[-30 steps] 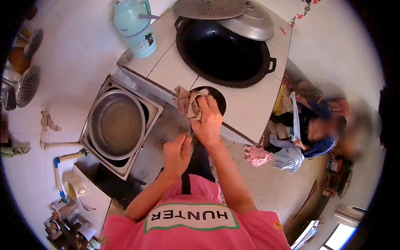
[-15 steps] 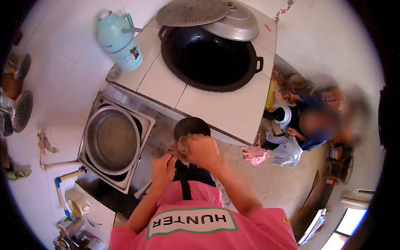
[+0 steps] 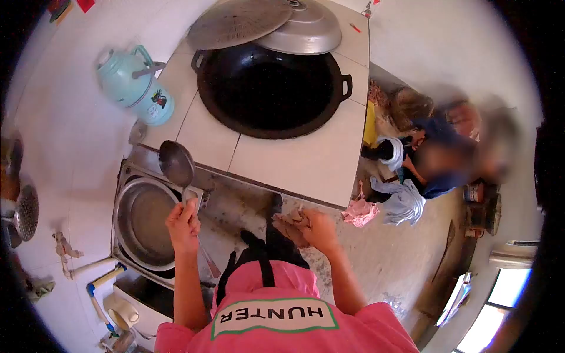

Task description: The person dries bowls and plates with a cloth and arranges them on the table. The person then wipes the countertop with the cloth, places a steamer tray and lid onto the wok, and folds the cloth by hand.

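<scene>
My left hand (image 3: 183,226) is closed around the handle of a metal ladle (image 3: 176,163). The ladle's round bowl points away from me, near the counter's edge and the sink, and the handle's end sticks out below my hand. In my right hand (image 3: 321,232) a crumpled brown cloth (image 3: 291,228) is gripped, apart from the ladle. A wide metal basin (image 3: 122,220) sits in the sink, left of my left hand. Ahead, a large black wok (image 3: 203,100) is set into the tiled stove top (image 3: 282,159).
Two metal lids (image 3: 241,23) rest over the wok's far edge. A light blue thermos (image 3: 132,88) stands at the counter's left. To the right, a person (image 3: 435,159) is low by the stove's side, near a pink cloth (image 3: 360,212). A tap (image 3: 66,250) is on the left wall.
My hands have moved apart. The ladle has swung left and up in my left hand, away from the cloth. My right hand has shifted right and slightly down with the cloth.
</scene>
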The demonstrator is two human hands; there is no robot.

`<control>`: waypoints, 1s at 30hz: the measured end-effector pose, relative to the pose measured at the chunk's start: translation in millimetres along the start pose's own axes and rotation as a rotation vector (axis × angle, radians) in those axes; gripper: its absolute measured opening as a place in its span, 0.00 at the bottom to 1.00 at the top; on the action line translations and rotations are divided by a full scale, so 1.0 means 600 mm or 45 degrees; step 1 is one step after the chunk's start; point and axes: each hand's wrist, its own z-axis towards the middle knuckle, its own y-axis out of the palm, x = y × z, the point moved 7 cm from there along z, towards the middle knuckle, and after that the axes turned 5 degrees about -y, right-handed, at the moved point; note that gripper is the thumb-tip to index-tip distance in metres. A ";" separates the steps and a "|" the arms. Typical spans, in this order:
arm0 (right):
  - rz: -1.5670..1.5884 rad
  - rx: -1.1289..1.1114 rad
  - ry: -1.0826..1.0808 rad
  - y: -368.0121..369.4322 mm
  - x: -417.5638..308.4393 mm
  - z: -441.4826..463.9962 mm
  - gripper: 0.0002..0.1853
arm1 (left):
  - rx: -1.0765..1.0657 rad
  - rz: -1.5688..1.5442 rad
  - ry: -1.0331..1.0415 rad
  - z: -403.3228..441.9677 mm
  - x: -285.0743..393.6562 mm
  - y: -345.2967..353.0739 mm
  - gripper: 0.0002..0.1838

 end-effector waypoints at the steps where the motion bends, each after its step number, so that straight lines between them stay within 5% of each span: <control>1: -0.008 0.044 -0.027 -0.008 0.010 0.010 0.13 | 0.017 -0.017 0.018 0.005 0.007 0.014 0.06; 16: -0.109 -0.142 -0.046 -0.123 0.099 0.164 0.13 | -0.143 -0.680 -0.250 0.154 -0.043 0.157 0.16; 22: -0.110 -0.172 -0.137 -0.135 0.110 0.199 0.14 | -0.820 -1.214 -0.185 0.128 -0.009 0.226 0.25; 25: -0.111 -0.189 -0.121 -0.144 0.104 0.199 0.15 | -0.696 -1.241 -0.182 0.120 0.010 0.243 0.27; 26: -0.088 -0.209 -0.112 -0.143 0.103 0.198 0.14 | -0.471 -1.148 -0.228 0.132 -0.002 0.231 0.27; 30: -0.044 -0.227 -0.067 -0.132 0.107 0.192 0.13 | -0.574 -1.018 -0.255 0.149 -0.014 0.250 0.26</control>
